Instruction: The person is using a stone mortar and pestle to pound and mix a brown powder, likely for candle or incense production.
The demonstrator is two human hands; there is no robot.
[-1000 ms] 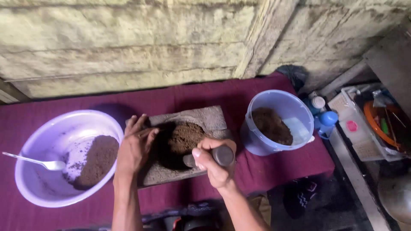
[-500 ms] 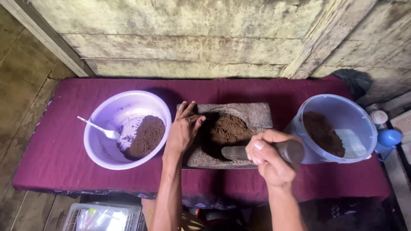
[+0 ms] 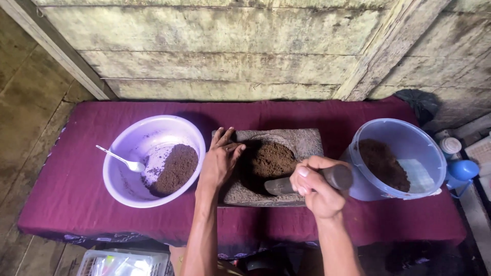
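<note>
Two containers flank the flat grey grinding stone (image 3: 302,140) that lies at the centre of our maroon cloth-covered table (image 3: 76,189). At nine o'clock from the stone sits our round lilac plastic basin (image 3: 123,148), with a heap of brown ground paste (image 3: 176,168) and a small white spoon (image 3: 123,161) resting inside. At three o'clock stands our translucent blue plastic bucket (image 3: 409,138), about a third full of coarser-looking dark brown material (image 3: 381,163).

Our left hand (image 3: 220,161) lies open, palm down, fingers spread on the stone's nine o'clock edge, touching the brown mound (image 3: 271,158) heaped in its hollow. Our right hand (image 3: 317,189) is closed in a fist around the dark grey cylindrical stone roller (image 3: 307,181), whose free end reaches the mound's five o'clock side.

We judge the work to be partway through: one portion already sits in the basin, one is on the stone, and a good amount remains in the bucket. Whether the mound is finely ground yet, we cannot tell.
</note>
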